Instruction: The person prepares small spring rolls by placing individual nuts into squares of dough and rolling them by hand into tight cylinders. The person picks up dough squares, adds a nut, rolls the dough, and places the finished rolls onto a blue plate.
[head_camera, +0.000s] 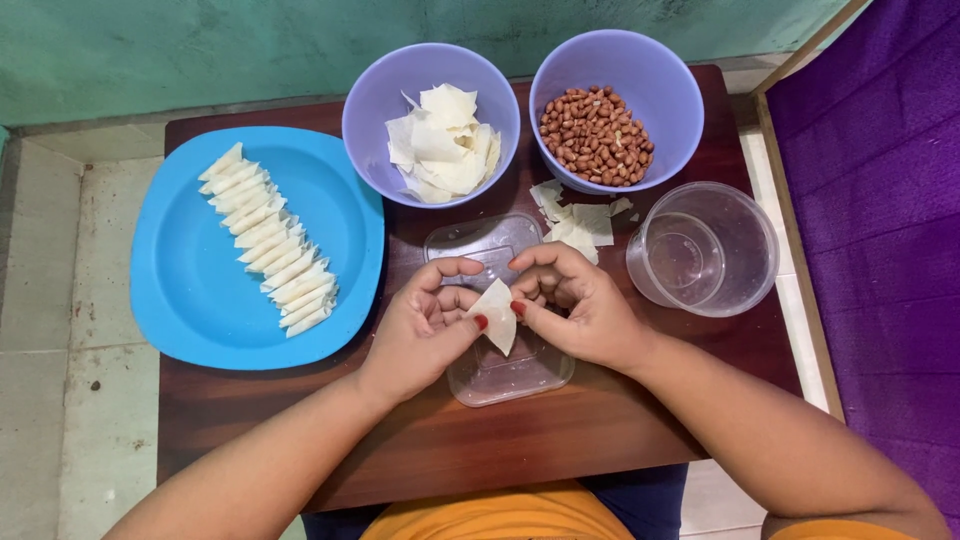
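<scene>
We pinch a small white dough wrapper (497, 315) between both hands, left hand (425, 330) and right hand (580, 305) closed on it by thumb and fingertips, just above a clear plastic lid (510, 370) on the wooden table (560, 440). Risk: thin wrapper tears or unfolds if pinched unevenly. Bowl of peanuts (597, 135), bowl of wrappers (440, 145), blue plate (190, 300) of folded pieces (270, 245), clear empty tub (705, 250). No labels visible.
</scene>
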